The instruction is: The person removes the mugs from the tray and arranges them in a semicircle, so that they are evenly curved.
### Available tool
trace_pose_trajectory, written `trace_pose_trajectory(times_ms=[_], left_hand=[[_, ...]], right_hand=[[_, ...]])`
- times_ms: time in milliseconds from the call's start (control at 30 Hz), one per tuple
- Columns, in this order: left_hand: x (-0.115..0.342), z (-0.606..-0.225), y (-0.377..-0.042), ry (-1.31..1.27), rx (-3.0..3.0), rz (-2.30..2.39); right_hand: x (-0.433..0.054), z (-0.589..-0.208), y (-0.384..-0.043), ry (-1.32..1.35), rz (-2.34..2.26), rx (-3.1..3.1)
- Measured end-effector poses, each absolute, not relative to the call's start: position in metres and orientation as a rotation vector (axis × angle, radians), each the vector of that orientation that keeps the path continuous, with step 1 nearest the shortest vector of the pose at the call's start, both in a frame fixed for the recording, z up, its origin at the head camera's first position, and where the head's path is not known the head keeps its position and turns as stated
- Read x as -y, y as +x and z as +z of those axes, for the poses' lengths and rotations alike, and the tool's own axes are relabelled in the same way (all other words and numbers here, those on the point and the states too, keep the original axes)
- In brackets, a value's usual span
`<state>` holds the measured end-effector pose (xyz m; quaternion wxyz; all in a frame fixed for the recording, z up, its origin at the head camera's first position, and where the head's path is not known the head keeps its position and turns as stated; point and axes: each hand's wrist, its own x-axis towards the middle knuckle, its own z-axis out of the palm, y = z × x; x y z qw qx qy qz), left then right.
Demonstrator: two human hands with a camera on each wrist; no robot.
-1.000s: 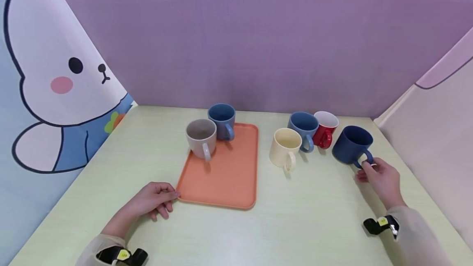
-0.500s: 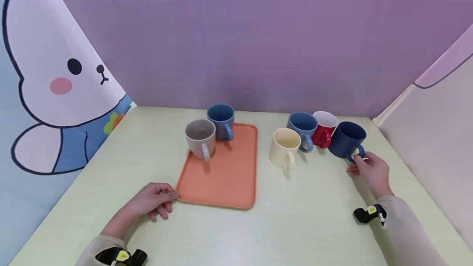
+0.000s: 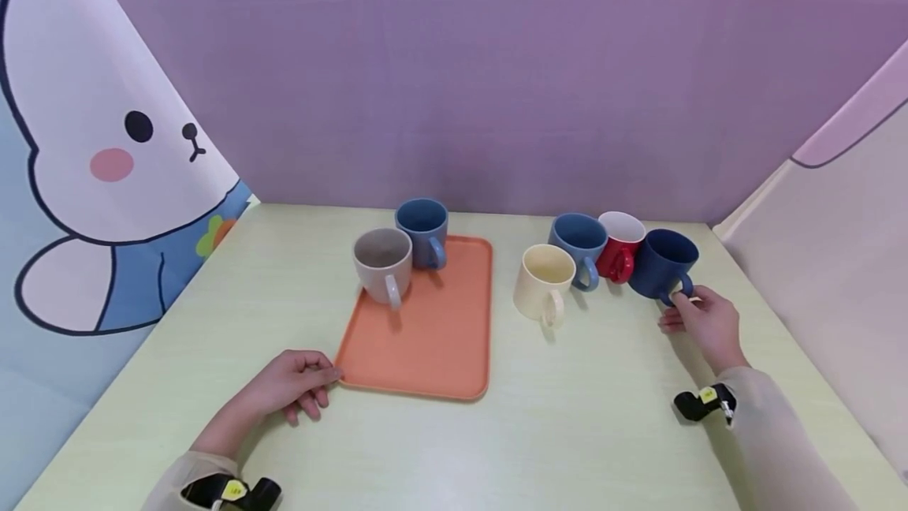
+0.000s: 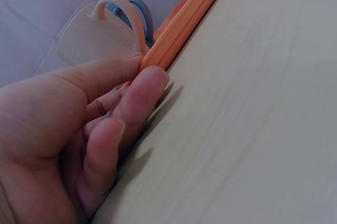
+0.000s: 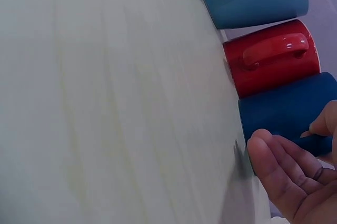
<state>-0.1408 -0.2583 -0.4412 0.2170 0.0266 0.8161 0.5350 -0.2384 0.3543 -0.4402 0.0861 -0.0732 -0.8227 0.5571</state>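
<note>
My right hand [image 3: 709,326] pinches the handle of a navy blue mug [image 3: 660,262], which stands upright beside a red mug [image 3: 619,252] with a white inside. In the right wrist view the navy mug [image 5: 287,108] sits close against the red mug [image 5: 274,58]; my fingers hide part of its handle. With thumb and finger, my left hand [image 3: 294,385] pinches the near left corner of an orange tray [image 3: 426,353]. That tray rim [image 4: 181,26] runs up from my fingertips [image 4: 150,79] in the left wrist view.
On the tray's far left stand a greyish mug [image 3: 379,266] and a blue mug [image 3: 423,235]. Right of the tray are a cream mug [image 3: 542,290] and another blue mug [image 3: 578,239]. A purple backdrop [image 3: 454,85] rises behind the pale table [image 3: 567,432].
My right hand has moved the navy mug left and slightly back, up beside the red mug. My left hand stays at the tray corner.
</note>
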Motion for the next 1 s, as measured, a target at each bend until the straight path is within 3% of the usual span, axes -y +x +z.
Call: trace_pose_trajectory(times_ms=[633, 1000], left_hand=[[0.258, -0.44, -0.141, 0.08, -2.268, 1.48], [0.259, -0.441, -0.142, 0.079, -2.26, 1.481]], right_hand=[[-0.351, -0.425, -0.228, -0.252, 1.355, 2.538], [-0.325, -0.407, -0.222, -0.102, 1.392, 2.454]])
